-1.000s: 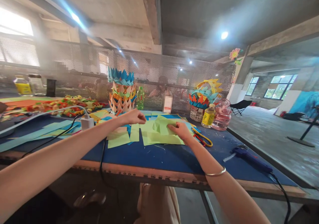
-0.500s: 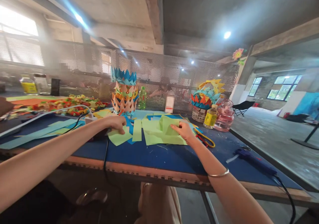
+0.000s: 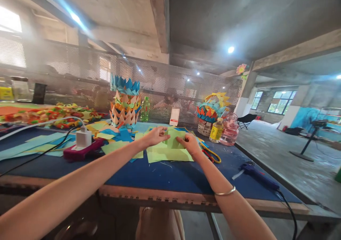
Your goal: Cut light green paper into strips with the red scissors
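Observation:
A light green piece of paper (image 3: 174, 139) is held up between my two hands, above larger green sheets (image 3: 167, 155) lying on the blue table. My left hand (image 3: 157, 136) pinches its left edge, thumb toward me. On the right edge, my right hand (image 3: 191, 144) grips it between thumb and fingers. Scissors (image 3: 214, 155) with yellow and red handles lie just right of my right hand. Green, blue and orange paper pieces (image 3: 119, 135) are scattered to the left of the sheets.
Tiers of folded-paper crowns (image 3: 125, 105) stand behind on the left. At the right are a woven basket (image 3: 204, 128), a yellow-labelled bottle (image 3: 216, 131), a pink jug (image 3: 229, 131) and a blue glue gun (image 3: 259, 176). A purple power strip (image 3: 82, 150) with a white charger sits left.
My left hand has left the green paper at the left and moved right to the piece in my right hand, which is now held by both. The view has shifted right.

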Available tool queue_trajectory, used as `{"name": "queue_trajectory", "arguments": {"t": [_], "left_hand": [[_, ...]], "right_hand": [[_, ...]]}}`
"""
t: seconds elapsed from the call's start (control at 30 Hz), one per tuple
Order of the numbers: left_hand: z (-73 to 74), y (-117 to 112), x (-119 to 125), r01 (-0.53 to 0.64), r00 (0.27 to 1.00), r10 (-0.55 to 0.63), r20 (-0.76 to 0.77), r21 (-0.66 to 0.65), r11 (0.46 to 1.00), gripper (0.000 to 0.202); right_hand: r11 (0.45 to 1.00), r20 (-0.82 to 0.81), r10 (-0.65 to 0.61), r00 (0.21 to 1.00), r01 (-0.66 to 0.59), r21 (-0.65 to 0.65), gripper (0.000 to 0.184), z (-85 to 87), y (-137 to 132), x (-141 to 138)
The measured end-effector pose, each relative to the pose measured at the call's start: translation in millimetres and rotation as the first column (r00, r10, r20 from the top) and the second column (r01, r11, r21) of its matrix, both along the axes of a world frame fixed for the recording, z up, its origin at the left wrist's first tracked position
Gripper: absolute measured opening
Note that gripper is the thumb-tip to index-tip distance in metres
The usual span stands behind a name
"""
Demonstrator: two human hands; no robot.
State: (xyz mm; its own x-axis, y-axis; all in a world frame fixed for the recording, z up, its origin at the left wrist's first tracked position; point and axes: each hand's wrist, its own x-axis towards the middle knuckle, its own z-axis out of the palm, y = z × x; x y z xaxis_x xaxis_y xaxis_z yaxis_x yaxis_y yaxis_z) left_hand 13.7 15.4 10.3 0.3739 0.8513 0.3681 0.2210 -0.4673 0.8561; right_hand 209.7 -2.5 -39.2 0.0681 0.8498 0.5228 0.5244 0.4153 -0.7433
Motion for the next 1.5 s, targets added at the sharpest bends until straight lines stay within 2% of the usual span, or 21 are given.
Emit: {"name": "queue_trajectory", "arguments": {"t": [0.1,0.23,0.4,0.63,0.8,0.9,1.0,1.2,1.37,1.5], "left_hand": [[-15.0,3.4,24.8,-0.018,0.993,0.014,0.115,0.038,0.999,0.026],[-33.5,4.3,40.3,0.062,0.955,-0.01,0.297,-0.166,0.984,0.028],[-45.0,-4.3,45.3,0.163,0.91,-0.021,0.414,-0.312,0.936,0.019],[-46.1,3.0,39.0,0.146,0.896,0.036,0.442,-0.372,0.917,0.024],[-39.5,4.2,33.1,0.211,0.89,-0.047,0.453,-0.32,0.924,0.03],[-37.0,2.6,31.6,0.262,0.885,-0.109,0.452,-0.291,0.92,0.033],[-38.1,4.0,31.3,0.225,0.903,-0.089,0.42,-0.285,0.932,0.029],[-42.4,9.9,31.4,0.154,0.929,-0.061,0.364,-0.232,0.961,0.023],[-46.8,12.7,32.6,0.177,0.936,-0.082,0.343,-0.256,0.95,0.023],[-47.4,12.8,32.6,0.208,0.934,-0.093,0.346,-0.311,0.928,0.028]], "right_hand": [[1.0,-0.036,-0.025,0.999,0.026,0.009,0.041,-3.4,4.8,0.5],[0.996,-0.074,-0.077,0.994,0.081,0.048,0.029,-8.3,6.1,-3.1],[1.0,-0.162,-0.002,0.987,0.001,-0.004,0.019,-10.5,-1.3,-10.8],[0.999,-0.046,0.007,0.999,-0.008,-0.037,0.021,-9.5,0.1,-6.5],[0.999,0.075,-0.045,0.996,0.045,0.002,0.02,-6.7,1.2,2.1],[1.0,0.104,-0.022,0.994,0.019,0.024,0.017,-5.6,0.4,4.6],[1.0,0.119,0.007,0.993,-0.006,-0.013,0.018,-7.0,-0.3,5.0],[0.999,0.183,-0.017,0.983,0.025,-0.041,0.025,-13.3,-1.0,4.2],[0.985,0.315,-0.118,0.942,0.152,-0.086,0.018,-8.9,-5.5,0.5],[0.984,0.315,-0.084,0.945,0.127,-0.121,0.013,-2.6,-9.2,-1.8]]}}
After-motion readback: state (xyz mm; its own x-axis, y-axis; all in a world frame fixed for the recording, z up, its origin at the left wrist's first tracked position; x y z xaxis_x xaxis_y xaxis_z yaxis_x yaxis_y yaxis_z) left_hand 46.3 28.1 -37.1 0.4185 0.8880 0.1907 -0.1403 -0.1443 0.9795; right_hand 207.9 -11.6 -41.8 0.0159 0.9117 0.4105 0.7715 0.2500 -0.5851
